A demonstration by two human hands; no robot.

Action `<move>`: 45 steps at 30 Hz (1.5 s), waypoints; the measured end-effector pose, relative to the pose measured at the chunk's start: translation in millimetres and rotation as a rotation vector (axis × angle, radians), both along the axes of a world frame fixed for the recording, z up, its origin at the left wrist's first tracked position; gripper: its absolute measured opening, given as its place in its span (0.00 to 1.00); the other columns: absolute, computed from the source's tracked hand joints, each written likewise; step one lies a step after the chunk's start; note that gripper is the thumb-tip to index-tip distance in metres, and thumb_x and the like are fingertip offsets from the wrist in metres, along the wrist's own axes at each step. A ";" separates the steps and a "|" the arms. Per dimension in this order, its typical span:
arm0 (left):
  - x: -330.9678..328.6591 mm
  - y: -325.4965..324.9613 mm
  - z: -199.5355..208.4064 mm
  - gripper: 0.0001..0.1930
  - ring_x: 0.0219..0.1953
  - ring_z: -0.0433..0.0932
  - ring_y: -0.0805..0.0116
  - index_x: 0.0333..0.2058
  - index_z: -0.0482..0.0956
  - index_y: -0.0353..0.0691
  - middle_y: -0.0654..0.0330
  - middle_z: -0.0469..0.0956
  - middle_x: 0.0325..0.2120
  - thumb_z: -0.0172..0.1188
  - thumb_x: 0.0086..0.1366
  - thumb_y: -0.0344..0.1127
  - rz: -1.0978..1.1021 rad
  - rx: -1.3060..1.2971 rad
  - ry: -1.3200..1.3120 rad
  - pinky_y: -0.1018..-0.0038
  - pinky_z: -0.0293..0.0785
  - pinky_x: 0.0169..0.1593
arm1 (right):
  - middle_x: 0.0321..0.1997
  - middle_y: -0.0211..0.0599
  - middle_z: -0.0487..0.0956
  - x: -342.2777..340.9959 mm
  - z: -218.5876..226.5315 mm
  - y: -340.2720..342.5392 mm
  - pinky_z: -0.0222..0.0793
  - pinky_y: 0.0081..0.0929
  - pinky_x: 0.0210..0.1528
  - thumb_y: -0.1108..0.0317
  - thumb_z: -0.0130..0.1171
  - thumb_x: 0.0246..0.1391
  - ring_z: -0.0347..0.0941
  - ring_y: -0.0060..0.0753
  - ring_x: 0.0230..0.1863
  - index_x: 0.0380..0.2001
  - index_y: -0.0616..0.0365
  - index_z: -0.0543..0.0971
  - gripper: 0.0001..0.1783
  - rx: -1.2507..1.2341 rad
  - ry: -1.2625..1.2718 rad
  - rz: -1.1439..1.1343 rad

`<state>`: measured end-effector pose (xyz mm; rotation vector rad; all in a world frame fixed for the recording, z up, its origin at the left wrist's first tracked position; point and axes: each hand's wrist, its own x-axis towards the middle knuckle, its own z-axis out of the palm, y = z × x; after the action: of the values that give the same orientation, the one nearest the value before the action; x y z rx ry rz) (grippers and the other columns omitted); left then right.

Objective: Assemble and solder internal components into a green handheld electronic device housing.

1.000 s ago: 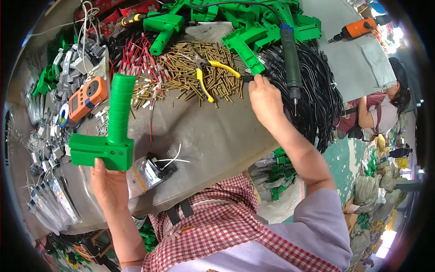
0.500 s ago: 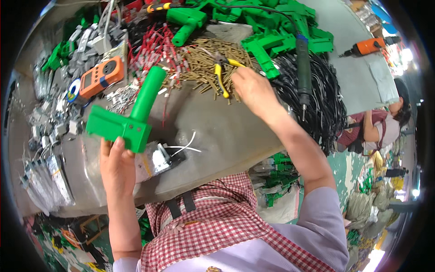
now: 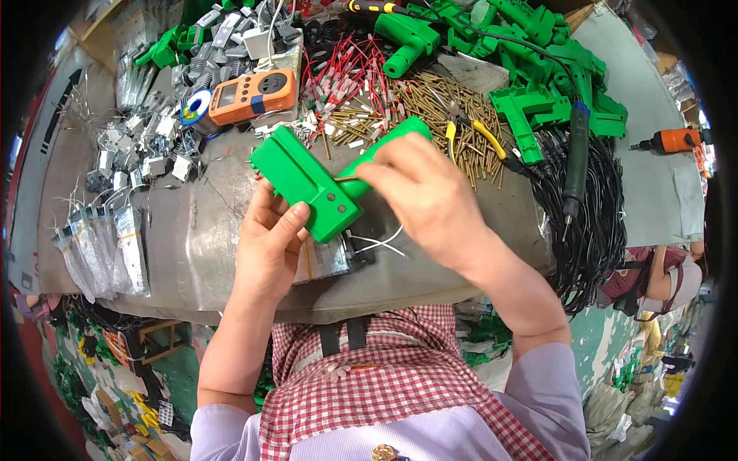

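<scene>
My left hand (image 3: 269, 246) is closed on the lower end of a green plastic gun-shaped housing (image 3: 296, 180), fingers behind and thumb in front, raised above the table. Two dark round holes show near its corner. In my right hand (image 3: 434, 203), a long brass-coloured screw (image 3: 348, 178) is pinched, its end at the housing where the handle joins the body. That hand covers part of the handle. Behind it spreads a heap of similar brass screws (image 3: 480, 157), with yellow-handled pliers (image 3: 488, 137) lying on top.
At the left are an orange meter (image 3: 254, 96), a solder spool (image 3: 197, 105) and small grey-white parts. Red wires (image 3: 361, 69) and green housings (image 3: 530, 107) lie at the back. An electric screwdriver (image 3: 576, 157) hangs over black cables (image 3: 603, 207) at the right. Bagged parts (image 3: 323, 260) lie below the housing.
My right hand has come from the screw heap to the housing with a screw. The left hand has turned the housing. The view has shifted, so the table appears further right.
</scene>
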<state>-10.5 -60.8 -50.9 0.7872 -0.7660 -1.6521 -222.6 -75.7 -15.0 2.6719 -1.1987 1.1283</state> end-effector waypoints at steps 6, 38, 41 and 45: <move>17.0 -4.4 0.4 0.26 0.49 0.73 0.68 0.57 0.62 0.36 0.59 0.73 0.47 0.58 0.61 0.26 -0.171 -0.119 -0.249 0.71 0.69 0.53 | 0.31 0.37 0.71 -6.2 3.6 -10.5 0.68 0.34 0.39 0.76 0.54 0.43 0.70 0.41 0.38 0.29 0.61 0.75 0.07 0.197 -0.097 0.204; -9.0 -4.3 4.5 0.24 0.50 0.73 0.66 0.56 0.63 0.37 0.57 0.72 0.47 0.58 0.62 0.27 -0.073 -0.100 0.127 0.67 0.73 0.51 | 0.28 0.28 0.75 -6.1 32.4 11.2 0.65 0.31 0.37 0.69 0.63 0.41 0.72 0.32 0.31 0.27 0.55 0.77 0.08 -0.123 -0.063 -0.006; -11.2 5.3 1.8 0.23 0.50 0.73 0.65 0.56 0.63 0.38 0.58 0.72 0.49 0.56 0.64 0.30 -0.027 -0.128 0.071 0.64 0.71 0.53 | 0.27 0.25 0.72 -0.7 22.3 23.2 0.58 0.30 0.44 0.68 0.59 0.39 0.68 0.27 0.35 0.25 0.53 0.77 0.06 -0.239 0.158 -0.060; -16.7 19.8 6.4 0.20 0.51 0.72 0.65 0.55 0.63 0.38 0.58 0.71 0.49 0.53 0.65 0.28 0.017 -0.236 -0.041 0.65 0.70 0.54 | 0.27 0.29 0.70 4.6 22.9 43.0 0.62 0.29 0.40 0.68 0.54 0.40 0.67 0.30 0.37 0.26 0.55 0.76 0.07 -0.273 0.174 -0.048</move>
<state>-27.2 -41.0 -44.6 0.6591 -0.9607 -1.5010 -218.1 -32.7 7.9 2.4632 -0.9957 0.9516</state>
